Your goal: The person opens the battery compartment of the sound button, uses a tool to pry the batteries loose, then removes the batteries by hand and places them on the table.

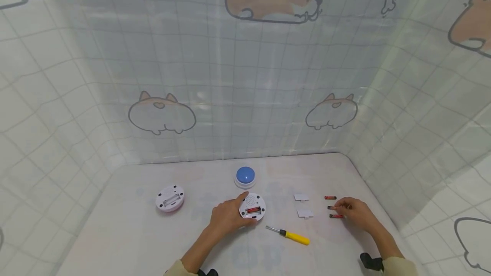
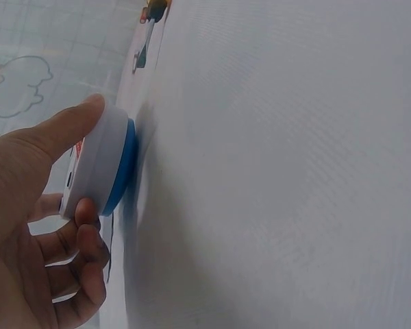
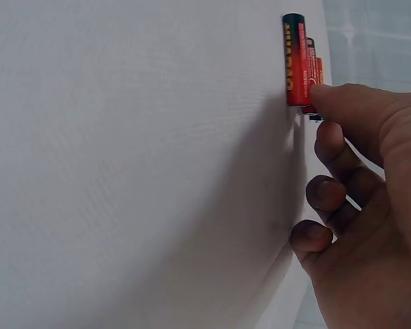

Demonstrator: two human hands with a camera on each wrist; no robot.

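My left hand [image 1: 229, 216] grips a round white push-button device [image 1: 252, 199] by its sides. It lies face down, its blue dome [image 2: 125, 164] against the table in the left wrist view. A red battery [image 1: 253, 210] sits in its compartment, with bare space beside it. At the right, my right hand [image 1: 356, 213] pinches the end of the middle battery [image 1: 332, 208] between thumb and forefinger. Another battery [image 1: 330, 197] lies beyond it and a red-and-black battery [image 3: 296, 62] lies on the near side.
A second overturned device [image 1: 170, 198] with a bare battery slot lies at the left. An upright blue-domed button [image 1: 245, 176] stands behind my left hand. Two white battery covers [image 1: 304, 213] and a yellow-handled screwdriver [image 1: 295, 237] lie between my hands. Patterned curtains [image 1: 245, 76] surround the table.
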